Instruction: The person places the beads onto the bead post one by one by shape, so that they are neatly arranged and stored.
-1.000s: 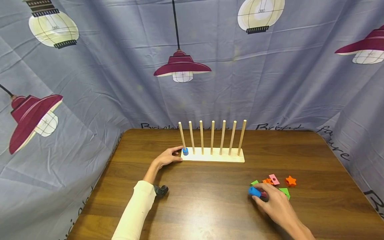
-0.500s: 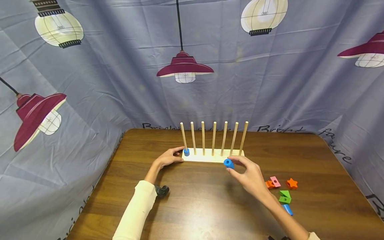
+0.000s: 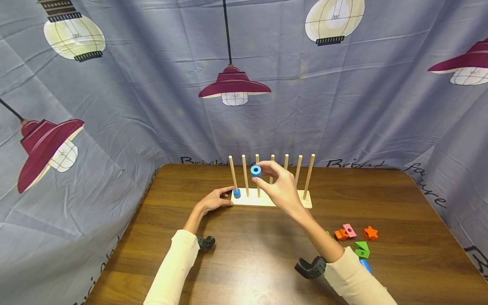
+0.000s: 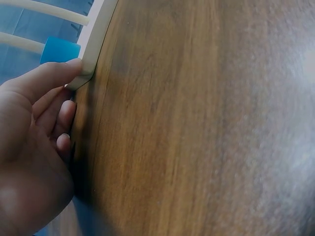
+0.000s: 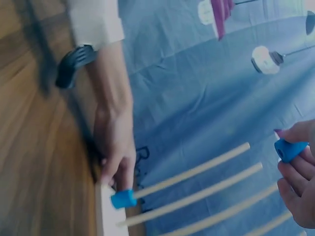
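Observation:
A wooden peg rack point(image 3: 253, 202) with a row of upright dowels stands at the middle back of the table. My left hand point(image 3: 213, 200) grips the left end of its base, the thumb point(image 4: 66, 70) at the front edge. A short blue cylinder point(image 3: 237, 194) sits at the bottom of the leftmost dowel, beside that thumb. My right hand point(image 3: 281, 186) pinches another blue cylinder point(image 5: 294, 150) between thumb and fingers, raised to the height of the dowels' upper parts. Its bored hole faces up toward the head view. The right hand covers parts of the middle dowels.
To the right lie an orange block point(image 3: 340, 234), a pink block point(image 3: 349, 230), an orange star point(image 3: 370, 233), green blocks point(image 3: 362, 253) and a blue block point(image 3: 366, 265) partly behind the right sleeve. Black wrist devices point(image 3: 310, 267) project from both wrists. A printed curtain point(image 3: 171, 106) hangs behind the table.
My right hand has carried the blue cylinder from the blocks at right, leftward and up to the dowels, turning its hole upward. The left hand has stayed on the rack's end.

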Available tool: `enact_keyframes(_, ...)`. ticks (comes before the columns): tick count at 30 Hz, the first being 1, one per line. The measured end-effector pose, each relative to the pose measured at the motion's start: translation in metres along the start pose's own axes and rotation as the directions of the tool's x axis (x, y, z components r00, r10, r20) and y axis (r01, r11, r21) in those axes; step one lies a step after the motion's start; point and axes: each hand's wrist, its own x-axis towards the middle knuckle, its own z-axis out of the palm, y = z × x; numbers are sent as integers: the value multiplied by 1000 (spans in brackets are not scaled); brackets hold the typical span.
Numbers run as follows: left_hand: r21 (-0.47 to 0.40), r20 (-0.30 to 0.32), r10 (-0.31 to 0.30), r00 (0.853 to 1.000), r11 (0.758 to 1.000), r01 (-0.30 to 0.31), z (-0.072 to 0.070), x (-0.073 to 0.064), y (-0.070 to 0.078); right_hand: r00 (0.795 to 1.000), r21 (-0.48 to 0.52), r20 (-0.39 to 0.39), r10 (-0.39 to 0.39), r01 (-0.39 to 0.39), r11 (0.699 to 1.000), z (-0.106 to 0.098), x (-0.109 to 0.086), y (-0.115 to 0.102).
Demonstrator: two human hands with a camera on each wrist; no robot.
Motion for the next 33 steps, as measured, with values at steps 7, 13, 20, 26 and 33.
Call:
enact_keyframes(7,14,3,-8,1000,1000,8,-1,1,0,999,94,-24,28,-25,995,29,35,-8)
enact_keyframes(13,21,-1,-22,1000,1000,22,-1,-1,1,998,52,-46,41,-39,998,50,54,-8)
enact_keyframes(20,25,3,-39,999,999,39,-1,0,1,998,-16,-28,55,-56,998,67,58,-2)
enact_keyframes(26,11,2,-48,999,999,48,-1,0,1,997,-13,-39,60,-60,998,74,62,6)
enact_keyframes(33,36,1,-44,999,998,44,-2,1,0,994,-12,-36,102,-103,995,78,62,13)
